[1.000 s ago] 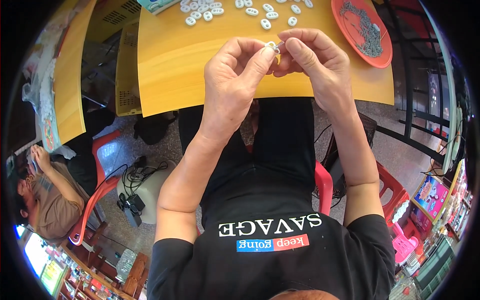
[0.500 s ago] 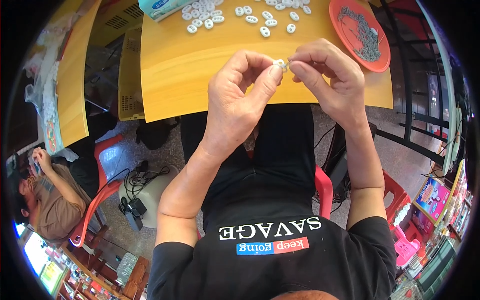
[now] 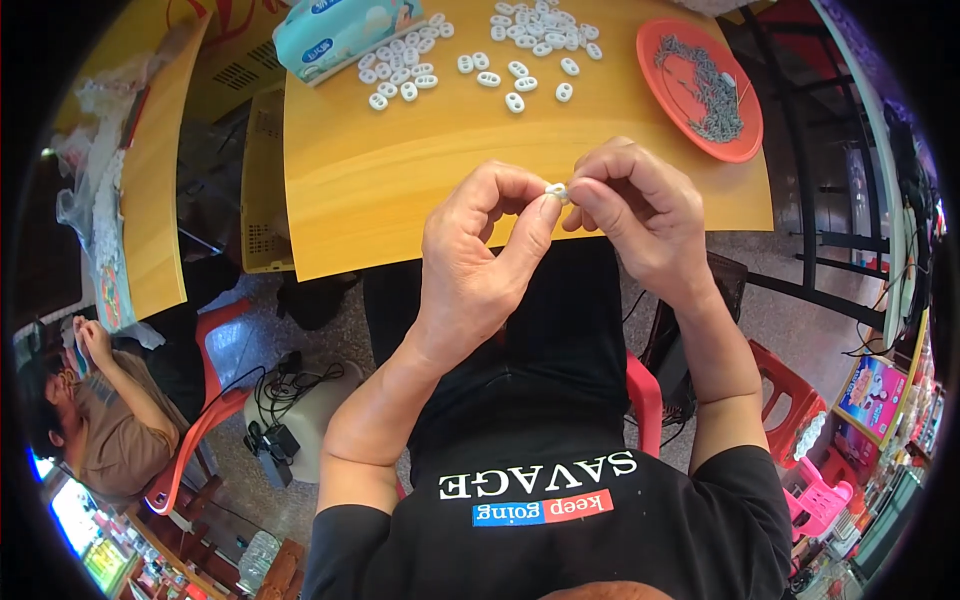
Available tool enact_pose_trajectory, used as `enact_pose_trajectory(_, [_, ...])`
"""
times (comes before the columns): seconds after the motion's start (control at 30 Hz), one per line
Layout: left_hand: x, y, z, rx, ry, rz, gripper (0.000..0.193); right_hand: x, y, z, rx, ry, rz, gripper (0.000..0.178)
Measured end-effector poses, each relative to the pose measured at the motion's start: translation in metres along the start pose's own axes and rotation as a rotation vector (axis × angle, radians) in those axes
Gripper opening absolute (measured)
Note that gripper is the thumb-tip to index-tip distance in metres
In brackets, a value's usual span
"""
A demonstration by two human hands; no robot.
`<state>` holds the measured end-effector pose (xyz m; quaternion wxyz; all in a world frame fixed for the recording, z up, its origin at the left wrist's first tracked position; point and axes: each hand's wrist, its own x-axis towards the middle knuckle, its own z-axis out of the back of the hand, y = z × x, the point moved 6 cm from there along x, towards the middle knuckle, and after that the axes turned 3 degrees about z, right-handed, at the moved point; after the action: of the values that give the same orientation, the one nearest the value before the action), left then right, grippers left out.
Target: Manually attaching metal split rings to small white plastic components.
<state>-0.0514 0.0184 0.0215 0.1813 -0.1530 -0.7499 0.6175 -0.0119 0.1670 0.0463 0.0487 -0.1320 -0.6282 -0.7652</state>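
My left hand pinches a small white plastic cord lock between thumb and index finger, just past the table's near edge. My right hand is closed in a pinch against its right side. The small spring seen earlier in those fingertips is now mostly hidden at the cord lock. Farther off on the table lie several loose white two-hole cord locks, some in clusters. A red plate at the far right holds a heap of small grey springs.
A blue tissue pack stands at the table's far left. The yellow wooden table ends just beyond my lap. At left a co-worker sits by another table. A grey-white box with black cables stands on the floor.
Both hands and the table appear lower in view. My right fingertips have closed in on the cord lock, and the spring between them has gone mostly out of sight.
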Motion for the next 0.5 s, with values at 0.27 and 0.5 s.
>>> enact_pose_trajectory(0.27, [-0.001,0.004,-0.005,-0.132,-0.057,-0.016,0.003,-0.005,-0.011,-0.009,0.144,-0.056,0.011,0.008])
enact_pose_trajectory(0.5, [0.004,0.001,0.0,-0.057,-0.05,-0.043,0.003,0.003,-0.009,-0.008,0.108,-0.054,0.055,0.006])
